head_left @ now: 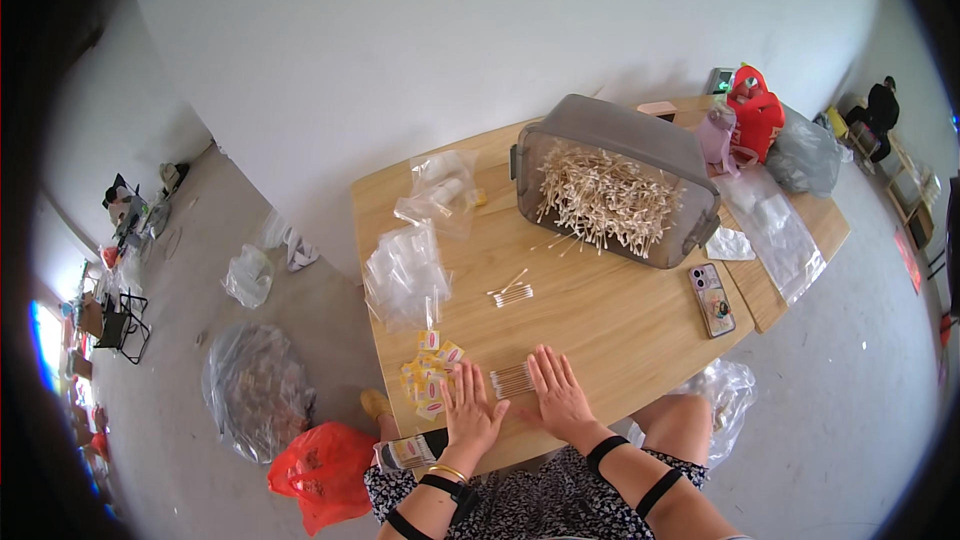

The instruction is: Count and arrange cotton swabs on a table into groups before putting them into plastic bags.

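A row of cotton swabs (512, 381) lies side by side on the wooden table near its front edge. My left hand (472, 412) rests at the left end of the row, fingers stretched out and palm down. At the right end is my right hand (560, 395), also flat with fingers extended; its fingertips touch or nearly touch the swab tips. Beyond them sits a smaller group of swabs (514, 295), with a few lying askew. Yellow-and-white small cards (430, 380) are scattered beside my left hand. A grey bin (625, 125) lies on its side, heaped with loose swabs (605, 200).
Clear plastic bags (408, 275) lie at the table's left. A phone (711, 300) is at the right, near a long clear bag (775, 230). Red bag (757, 115) and pink bag (716, 140) stand behind. Filled bags (255, 390) sit on the floor; a person (880, 118) is far right.
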`<state>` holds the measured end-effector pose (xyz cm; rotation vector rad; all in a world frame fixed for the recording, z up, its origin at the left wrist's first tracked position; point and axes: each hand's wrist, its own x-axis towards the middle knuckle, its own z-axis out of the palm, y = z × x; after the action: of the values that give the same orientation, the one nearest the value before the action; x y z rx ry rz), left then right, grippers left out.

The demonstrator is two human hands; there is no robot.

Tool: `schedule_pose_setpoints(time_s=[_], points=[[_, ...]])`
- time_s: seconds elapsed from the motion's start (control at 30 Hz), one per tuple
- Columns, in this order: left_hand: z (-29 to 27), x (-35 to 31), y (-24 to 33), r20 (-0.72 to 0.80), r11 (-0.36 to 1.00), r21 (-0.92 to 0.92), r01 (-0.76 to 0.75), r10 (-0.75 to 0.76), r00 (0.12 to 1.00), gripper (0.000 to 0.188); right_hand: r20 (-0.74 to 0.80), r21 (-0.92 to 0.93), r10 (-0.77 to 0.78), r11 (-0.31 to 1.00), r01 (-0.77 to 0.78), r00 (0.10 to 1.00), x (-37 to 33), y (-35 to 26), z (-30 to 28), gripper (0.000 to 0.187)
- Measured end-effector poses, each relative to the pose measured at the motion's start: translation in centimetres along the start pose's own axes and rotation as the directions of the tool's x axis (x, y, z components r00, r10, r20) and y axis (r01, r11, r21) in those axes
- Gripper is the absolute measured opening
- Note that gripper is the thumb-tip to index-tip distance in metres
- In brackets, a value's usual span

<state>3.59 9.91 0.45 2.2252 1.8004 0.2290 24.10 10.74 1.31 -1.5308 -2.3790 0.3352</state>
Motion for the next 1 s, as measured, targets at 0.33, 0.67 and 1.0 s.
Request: schedule_pose_setpoints(time_s=[0.33, 0.67, 1.0], points=[[1.6, 0.5, 0.7, -0.031, 0.998, 0.039, -0.045, 0.046, 0.998, 0.098, 0.033, -0.070, -0.082, 0.994, 0.085, 0.996, 1.6, -1.0, 2.0, 0.087], [-0.2, -0.2, 1.0, 0.034, 0.995, 0.004, -0.103, 0.102, 0.994, 0.086, 0.098, -0.181, -0.060, 0.981, 0.077, 0.993, 1.7, -1.6, 1.8, 0.091], [-7.1, -8.4, -5.4, -0.267, 0.971, -0.221, 0.086, -0.145, 0.953, 0.070, 0.122, -0.197, -0.085, 0.974, 0.108, 0.989, 0.7, -4.3, 2.6, 0.097]])
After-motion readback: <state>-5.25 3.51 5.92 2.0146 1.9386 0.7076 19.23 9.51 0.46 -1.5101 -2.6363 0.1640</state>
